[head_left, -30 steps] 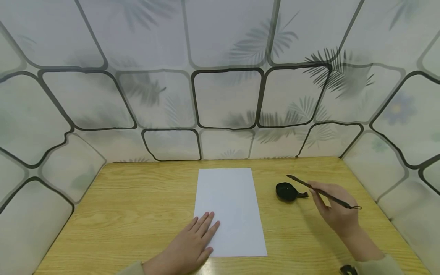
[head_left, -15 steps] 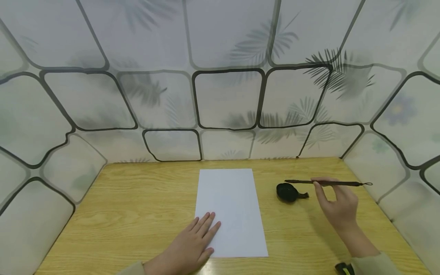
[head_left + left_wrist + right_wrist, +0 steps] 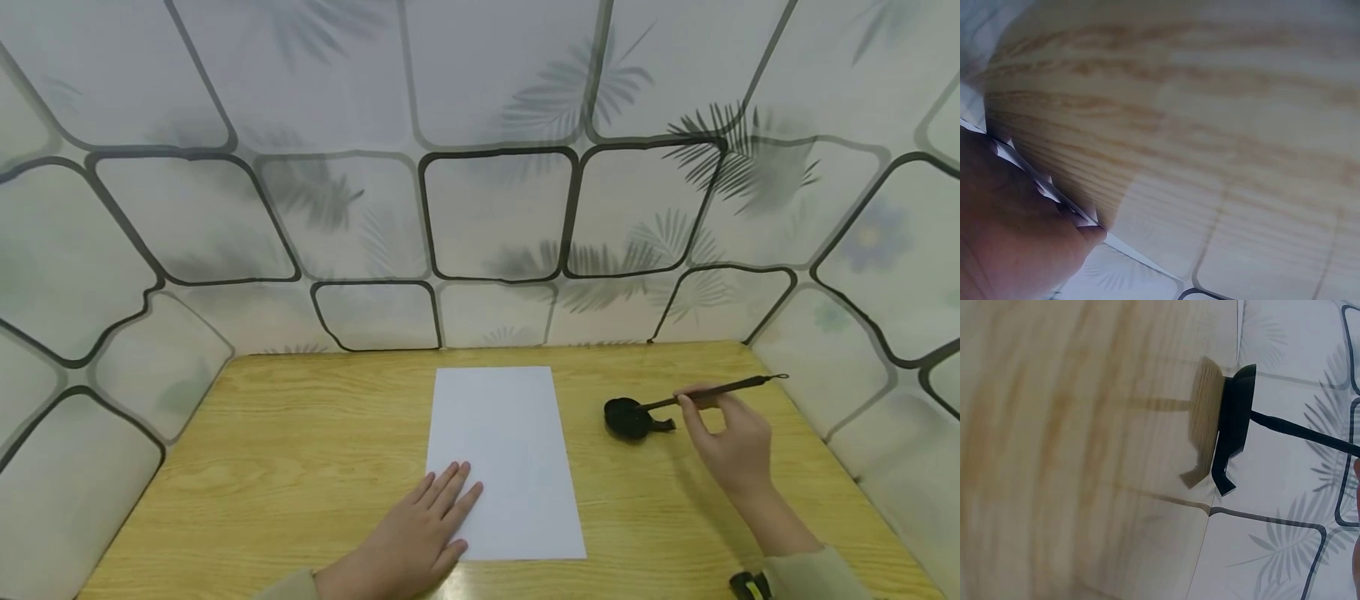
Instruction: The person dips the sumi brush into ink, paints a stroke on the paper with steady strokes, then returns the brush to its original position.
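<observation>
My left hand [image 3: 414, 529] lies flat with spread fingers on the lower left part of a white sheet of paper [image 3: 510, 467]. In the left wrist view the hand [image 3: 1022, 231] shows beside the paper's edge. My right hand [image 3: 731, 437] pinches a dark brush [image 3: 731, 387] with a small loop at its upper end. The brush slants down to the left, its tip inside a small black ink dish [image 3: 622, 421] with a short handle. In the right wrist view the brush shaft [image 3: 1304, 432] enters the dish [image 3: 1235, 412] over the rim, and the bristles are hidden inside.
A wood-grain table [image 3: 300, 450] carries the paper and the dish. Patterned white panels [image 3: 495, 217] enclose it at the back and both sides. A dark band [image 3: 750, 585] sits at my right sleeve.
My right hand has turned the brush from pointing over the dish to slanting down, and lowered its tip into the dish. My left hand and the paper stay put.
</observation>
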`<state>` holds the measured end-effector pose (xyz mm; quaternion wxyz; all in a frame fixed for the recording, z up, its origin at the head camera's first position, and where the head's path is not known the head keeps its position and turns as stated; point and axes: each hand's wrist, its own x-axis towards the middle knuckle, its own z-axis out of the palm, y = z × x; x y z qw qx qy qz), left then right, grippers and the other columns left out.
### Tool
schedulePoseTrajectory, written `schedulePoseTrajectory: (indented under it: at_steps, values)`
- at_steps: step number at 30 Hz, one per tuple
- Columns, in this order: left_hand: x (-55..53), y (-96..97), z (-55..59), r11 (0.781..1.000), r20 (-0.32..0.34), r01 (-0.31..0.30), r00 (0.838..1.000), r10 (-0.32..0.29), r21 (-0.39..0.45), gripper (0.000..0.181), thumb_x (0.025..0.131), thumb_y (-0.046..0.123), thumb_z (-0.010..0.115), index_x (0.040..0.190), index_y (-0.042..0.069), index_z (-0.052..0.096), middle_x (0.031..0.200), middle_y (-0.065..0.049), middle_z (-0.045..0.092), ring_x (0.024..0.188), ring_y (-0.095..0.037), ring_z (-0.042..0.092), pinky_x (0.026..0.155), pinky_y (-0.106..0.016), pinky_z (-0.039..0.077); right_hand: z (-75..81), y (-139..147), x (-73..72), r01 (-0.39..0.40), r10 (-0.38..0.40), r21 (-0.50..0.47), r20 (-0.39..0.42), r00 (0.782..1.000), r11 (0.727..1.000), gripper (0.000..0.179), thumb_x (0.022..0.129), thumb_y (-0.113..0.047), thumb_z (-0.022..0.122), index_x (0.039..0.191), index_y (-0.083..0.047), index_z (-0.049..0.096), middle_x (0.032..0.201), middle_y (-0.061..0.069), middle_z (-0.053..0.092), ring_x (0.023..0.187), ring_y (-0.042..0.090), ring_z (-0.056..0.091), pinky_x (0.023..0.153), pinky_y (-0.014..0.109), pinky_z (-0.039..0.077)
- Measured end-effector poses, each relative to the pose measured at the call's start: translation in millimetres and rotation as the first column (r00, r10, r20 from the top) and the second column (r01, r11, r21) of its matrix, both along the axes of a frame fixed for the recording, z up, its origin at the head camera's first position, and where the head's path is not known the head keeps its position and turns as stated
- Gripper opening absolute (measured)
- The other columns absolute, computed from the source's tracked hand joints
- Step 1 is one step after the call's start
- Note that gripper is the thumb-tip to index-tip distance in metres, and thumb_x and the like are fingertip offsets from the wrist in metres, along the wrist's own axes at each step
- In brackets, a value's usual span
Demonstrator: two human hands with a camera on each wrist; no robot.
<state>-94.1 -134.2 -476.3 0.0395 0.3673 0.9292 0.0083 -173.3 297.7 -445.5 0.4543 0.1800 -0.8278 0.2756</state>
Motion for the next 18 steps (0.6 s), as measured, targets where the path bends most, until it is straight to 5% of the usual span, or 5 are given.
schedulePoseTrajectory:
  at_steps: [8, 12, 18]
  values:
    - [-0.4, -0.3, -3.5, 1.000, -0.048, 0.014, 0.999, -0.014, -0.003, 0.062, 0.114, 0.043, 0.035, 0.166, 0.010, 0.035, 0.174, -0.019, 0.029, 0.161, -0.034, 0.034, 0.125, -0.052, 0.039, -2.6, 1.0, -6.6, 0.037, -0.038, 0.041, 0.027, 0.999, 0.998, 0.020, 0.080, 0.002, 0.082, 0.100, 0.001, 0.076, 0.084, 0.015, 0.079, 0.072, -0.002, 0.067, 0.059, 0.018, 0.051]
    - [-0.2, -0.6, -3.9, 1.000, -0.053, 0.019, 0.998, -0.019, 0.002, 0.062, 0.115, 0.043, 0.034, 0.166, 0.010, 0.034, 0.174, -0.020, 0.030, 0.161, -0.034, 0.034, 0.125, -0.052, 0.040, -3.6, 2.7, -8.1, 0.061, -0.064, 0.051, 0.059, 0.996, 0.997, 0.021, 0.079, 0.003, 0.082, 0.099, 0.002, 0.075, 0.082, 0.014, 0.079, 0.071, -0.003, 0.066, 0.055, 0.018, 0.050]
    - [-0.1, -1.1, -6.3, 1.000, -0.075, 0.025, 0.997, -0.024, 0.006, 0.062, 0.115, 0.043, 0.035, 0.166, 0.009, 0.036, 0.173, -0.020, 0.031, 0.160, -0.034, 0.036, 0.124, -0.052, 0.042, -1.4, 2.3, -8.0, 0.078, -0.084, 0.064, 0.095, 0.992, 0.995, 0.018, 0.081, 0.003, 0.081, 0.098, 0.004, 0.073, 0.082, 0.016, 0.079, 0.064, 0.023, 0.071, 0.053, 0.018, 0.050]
